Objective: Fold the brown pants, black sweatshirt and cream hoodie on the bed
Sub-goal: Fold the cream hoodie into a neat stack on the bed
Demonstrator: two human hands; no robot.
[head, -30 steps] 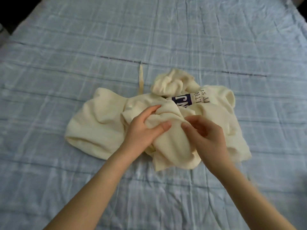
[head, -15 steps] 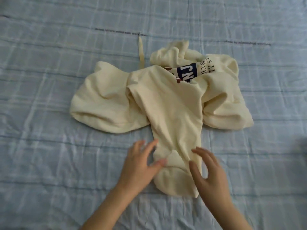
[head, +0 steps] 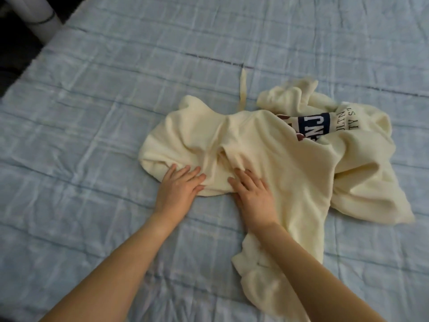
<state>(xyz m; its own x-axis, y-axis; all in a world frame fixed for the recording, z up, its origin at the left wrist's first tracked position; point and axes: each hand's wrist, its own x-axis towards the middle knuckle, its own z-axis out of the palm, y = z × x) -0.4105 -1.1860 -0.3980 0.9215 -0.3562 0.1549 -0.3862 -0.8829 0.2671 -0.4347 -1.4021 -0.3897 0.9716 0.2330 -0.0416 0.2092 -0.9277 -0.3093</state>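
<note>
Hoodie (head: pixel 301 173) beneath flat left hand (head: pixel 178 189) and right hand (head: pixel 253 194)

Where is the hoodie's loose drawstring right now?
In the head view, the drawstring lies straight on the blue bedsheet beyond the far edge of the cream hoodie, just left of the bunched hood.

Left hand (head: pixel 180 190) palm down, fingers straight, slightly spread, pointing away from body. Right hand (head: pixel 254 196) just beside it, palm down, fingers extended, thumb toward left hand. Hands close, not touching. Left forearm (head: pixel 120 259) and right forearm (head: pixel 308 259) bare, reaching forward, converging.
</note>
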